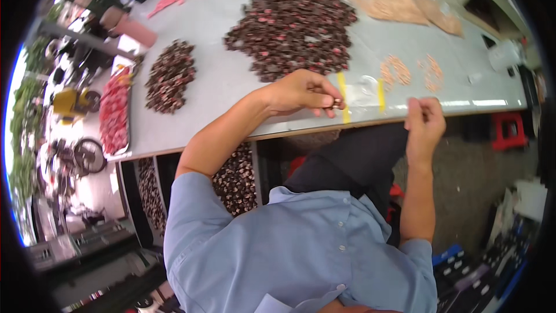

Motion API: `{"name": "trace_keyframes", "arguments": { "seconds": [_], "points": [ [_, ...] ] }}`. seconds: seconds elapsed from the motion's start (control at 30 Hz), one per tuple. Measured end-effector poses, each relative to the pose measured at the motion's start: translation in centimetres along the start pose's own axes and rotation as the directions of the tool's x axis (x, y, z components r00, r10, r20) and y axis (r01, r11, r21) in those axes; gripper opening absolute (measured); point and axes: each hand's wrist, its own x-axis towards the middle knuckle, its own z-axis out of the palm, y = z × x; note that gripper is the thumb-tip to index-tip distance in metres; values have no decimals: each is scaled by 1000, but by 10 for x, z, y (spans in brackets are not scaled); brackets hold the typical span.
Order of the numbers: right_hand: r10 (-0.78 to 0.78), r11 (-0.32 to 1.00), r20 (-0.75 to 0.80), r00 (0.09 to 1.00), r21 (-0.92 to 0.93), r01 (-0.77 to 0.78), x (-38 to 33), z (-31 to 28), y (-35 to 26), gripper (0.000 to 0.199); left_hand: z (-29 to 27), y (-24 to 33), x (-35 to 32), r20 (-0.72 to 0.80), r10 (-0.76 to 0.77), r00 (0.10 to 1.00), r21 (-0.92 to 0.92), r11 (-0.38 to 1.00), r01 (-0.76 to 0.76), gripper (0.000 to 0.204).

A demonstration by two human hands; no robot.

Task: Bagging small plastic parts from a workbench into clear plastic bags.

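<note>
Left grip [298,93] pinching dark bit [336,104], pile [295,30] beyond; right grip [425,123] curled, contents unclear. Handling stage imo, needs steadiness next.

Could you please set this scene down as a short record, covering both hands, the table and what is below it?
Left hand: fingertips pinching a small dark piece, near the table's front edge
Right hand: fingers curled, at the front edge; contents, if any, unclear
Table middle: large dark pile with reddish bits
Table left: smaller dark pile; tray of pinkish-red pieces
Table right: two small tan clusters; bagged tan pieces behind
Below table: drawers of dark pieces
</note>
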Motion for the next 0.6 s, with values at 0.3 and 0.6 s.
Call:
{"name": "trace_keyframes", "arguments": {
  "seconds": [0.3,0.6],
  "points": [
    [-95,992,-54,994,-82,90,16,-39,15,17,-82,4,-96,-347,882,320,835,135,534,37],
    [-109,988,-50,993,-116,103,15,-39,18,17,-124,11,-150,-373,904,207,422,-33,906,44]
  ]
}}
